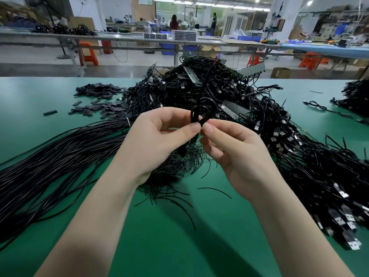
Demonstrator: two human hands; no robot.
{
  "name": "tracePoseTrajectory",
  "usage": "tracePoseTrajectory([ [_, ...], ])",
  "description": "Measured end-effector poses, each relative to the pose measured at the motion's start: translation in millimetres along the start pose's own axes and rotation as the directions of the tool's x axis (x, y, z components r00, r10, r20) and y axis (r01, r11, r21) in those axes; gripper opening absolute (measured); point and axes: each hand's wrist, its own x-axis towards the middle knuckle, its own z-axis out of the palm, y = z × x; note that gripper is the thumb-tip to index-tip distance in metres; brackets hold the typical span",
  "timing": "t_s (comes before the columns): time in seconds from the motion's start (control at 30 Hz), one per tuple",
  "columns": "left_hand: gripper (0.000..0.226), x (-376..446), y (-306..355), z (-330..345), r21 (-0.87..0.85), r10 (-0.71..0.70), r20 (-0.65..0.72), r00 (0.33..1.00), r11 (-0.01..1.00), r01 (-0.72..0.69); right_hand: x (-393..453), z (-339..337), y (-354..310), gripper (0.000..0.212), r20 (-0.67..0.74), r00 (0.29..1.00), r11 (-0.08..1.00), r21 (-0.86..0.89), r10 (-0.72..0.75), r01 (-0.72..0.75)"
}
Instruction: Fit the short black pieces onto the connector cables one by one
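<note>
Both hands are raised over the green table (179,236). My left hand (157,140) and my right hand (229,154) pinch one black connector cable (202,108) between thumb and fingertips where they meet. The cable loops above the fingertips and runs up toward the back. Its lower end hangs between my palms, partly hidden. A loose heap of short black pieces (101,108) lies at the back left of the table. A big pile of black connector cables with USB plugs (289,140) spreads from the middle to the right edge.
A tied bundle of long black cables (60,156) fans out to the left. Thin loose black wire strands (175,188) lie under my hands. Another cable heap (357,96) sits far right. Long workbenches, orange stools and people stand in the background.
</note>
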Motion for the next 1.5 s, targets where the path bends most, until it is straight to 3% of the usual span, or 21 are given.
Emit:
tracePoseTrajectory([
  [0.17, 0.017, -2.0, 2.9, -1.9, -0.081, -0.04, 0.04, 0.998, 0.996, 0.043, -2.7, 2.3, -3.2, 0.009, 0.065, 0.998, 0.995, 0.099, 0.005, -0.012],
  [0.27, 0.017, -3.2, 4.4, 1.2, -0.147, -0.128, 0.029, 0.991, 0.98, 0.131, -3.8, 8.3, 4.5, 0.008, 0.015, 0.981, 0.98, 0.056, -0.192, 0.191],
  [0.33, 0.016, -3.9, 5.6, 3.7, -0.161, -0.187, 0.029, 0.982, 0.969, 0.189, -3.3, 8.8, 12.4, 0.014, -0.047, 0.906, 0.893, -0.197, -0.421, 0.405],
  [0.4, 0.014, -3.9, 7.7, 6.2, -0.194, -0.238, 0.046, 0.97, 0.951, 0.242, -1.8, 6.7, 18.5, 0.013, -0.014, 0.774, 0.681, -0.485, -0.633, 0.549],
  [0.47, 0.012, -2.7, 8.9, 7.9, -0.267, -0.309, 0.076, 0.948, 0.91, 0.317, 0.2, 1.5, 21.2, 0.011, 0.123, 0.608, 0.384, -0.673, -0.784, 0.632],
  [0.53, 0.012, -0.9, 9.0, 8.3, -0.303, -0.402, 0.123, 0.907, 0.856, 0.42, 2.5, -5.2, 21.1, 0.013, 0.323, 0.427, 0.055, -0.74, -0.844, 0.67],
  [0.6, 0.011, 0.2, 7.5, 7.1, -0.316, -0.429, 0.173, 0.887, 0.829, 0.462, 5.6, -10.3, 18.5, 0.013, 0.454, 0.362, -0.092, -0.717, -0.814, 0.691],
  [0.67, 0.01, 1.0, 4.4, 6.1, -0.324, -0.347, 0.154, 0.925, 0.867, 0.379, 6.4, -11.1, 14.9, 0.01, 0.387, 0.465, 0.051, -0.723, -0.796, 0.69],
  [0.73, 0.011, 1.2, 0.7, 4.3, -0.253, -0.215, 0.035, 0.976, 0.943, 0.217, 3.9, -6.4, 9.7, 0.009, 0.124, 0.709, 0.489, -0.642, -0.694, 0.591],
  [0.77, 0.013, 1.2, -0.8, 2.5, -0.181, -0.148, -0.037, 0.988, 0.974, 0.139, 2.8, -2.6, 7.5, 0.008, 0.01, 0.836, 0.72, -0.504, -0.548, 0.478],
  [0.8, 0.016, 1.2, -2.0, 1.0, -0.114, -0.091, -0.088, 0.992, 0.99, 0.081, 2.4, -0.7, 5.5, 0.005, -0.047, 0.92, 0.865, -0.363, -0.389, 0.347],
  [0.87, 0.018, 2.0, -3.8, -1.2, -0.058, -0.047, -0.1, 0.994, 0.997, 0.041, 2.2, -1.4, 3.4, 0.007, -0.068, 0.976, 0.951, -0.249, -0.207, 0.184],
  [1.0, 0.019, 2.1, -5.5, -0.4, -0.051, -0.036, -0.049, 0.998, 0.998, 0.034, 1.7, -1.0, 0.7, 0.018, -0.026, 0.998, 0.99, -0.13, -0.058, 0.054],
  [1.17, 0.011, 1.8, -6.3, 1.1, -0.005, -0.054, -0.076, 0.996, 0.999, 0.053, 1.0, 2.3, 6.6, 0.002, -0.017, 0.989, 0.983, -0.109, -0.147, 0.144],
  [1.23, 0.008, 1.6, -6.5, 0.8, 0.015, -0.077, -0.085, 0.993, 0.997, 0.078, 1.5, 3.0, 11.8, 0.007, -0.013, 0.943, 0.886, -0.346, -0.332, 0.308],
  [1.27, 0.01, 1.6, -7.0, 0.6, 0.018, -0.087, -0.092, 0.992, 0.996, 0.089, 2.9, 0.9, 14.3, 0.007, 0.026, 0.888, 0.754, -0.519, -0.458, 0.404],
  [1.33, 0.012, 1.8, -6.7, 0.6, 0.016, -0.149, -0.087, 0.985, 0.988, 0.151, 5.8, -6.8, 15.8, 0.006, 0.221, 0.715, 0.334, -0.767, -0.664, 0.548],
  [1.4, 0.01, 2.0, -5.8, 0.1, -0.031, -0.283, -0.02, 0.959, 0.959, 0.282, 8.7, -15.7, 17.5, 0.009, 0.453, 0.515, -0.067, -0.794, -0.728, 0.604],
  [1.43, 0.009, 2.1, -5.0, -0.1, -0.067, -0.34, 0.014, 0.94, 0.938, 0.34, 10.0, -18.6, 19.2, 0.01, 0.513, 0.458, -0.165, -0.777, -0.726, 0.608],
  [1.47, 0.009, 2.5, -5.6, -0.1, -0.084, -0.365, 0.018, 0.931, 0.927, 0.365, 11.3, -19.5, 21.2, 0.01, 0.507, 0.458, -0.164, -0.781, -0.731, 0.603],
  [1.5, 0.009, 3.4, -7.0, 0.1, -0.087, -0.361, -0.012, 0.932, 0.929, 0.359, 11.5, -18.2, 23.5, 0.008, 0.434, 0.512, -0.064, -0.805, -0.742, 0.59],
])
